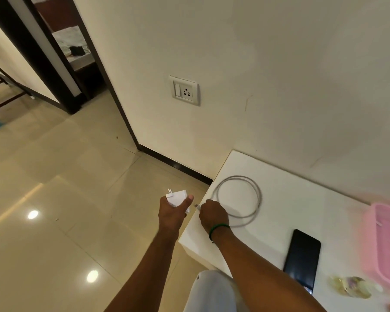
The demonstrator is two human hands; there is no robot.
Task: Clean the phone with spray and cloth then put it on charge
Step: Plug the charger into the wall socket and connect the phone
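Two parts nearly meet off the table's (302,199) left edge: charger adapter (177,197) clasped in my left grip (173,212), cable plug (196,206) pinched in my right grip (213,216), pointing at it.

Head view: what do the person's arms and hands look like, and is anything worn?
Both forearms are bare, with no sleeves in view. The right hand has a thin green band round its wrist. The left hand and its wrist show no band, watch or ring.
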